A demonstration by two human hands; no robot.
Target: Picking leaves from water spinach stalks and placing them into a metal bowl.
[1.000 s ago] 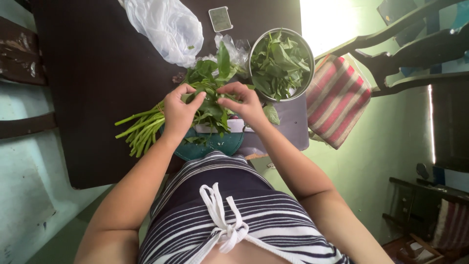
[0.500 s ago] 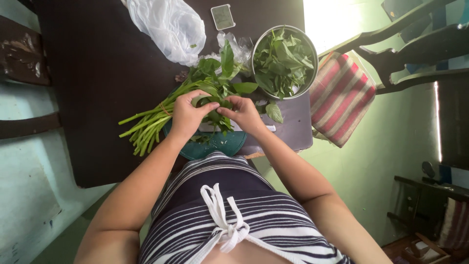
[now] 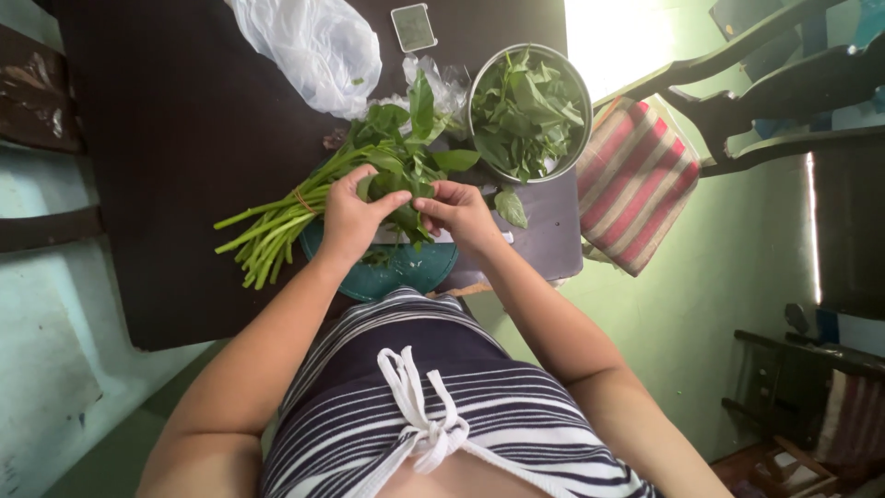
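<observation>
Now, from bare dark desk [image 3: 184,138] on your left, the leafy green bunch [image 3: 369,180] overhangs the teal plate [image 3: 406,272] at the near edge, your left hand [image 3: 348,219] and right hand [image 3: 461,212] fingers pinching its leaves, metal bowl [image 3: 530,111] just beyond.

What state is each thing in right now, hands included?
left hand: pinching leaves of the bunch
right hand: pinching the same leaves
bunch of greens: lying flat, stems tied with a band
metal bowl: filled with picked leaves
plastic bag: crumpled on the table
loose leaf: lying apart beside the bowl
</observation>
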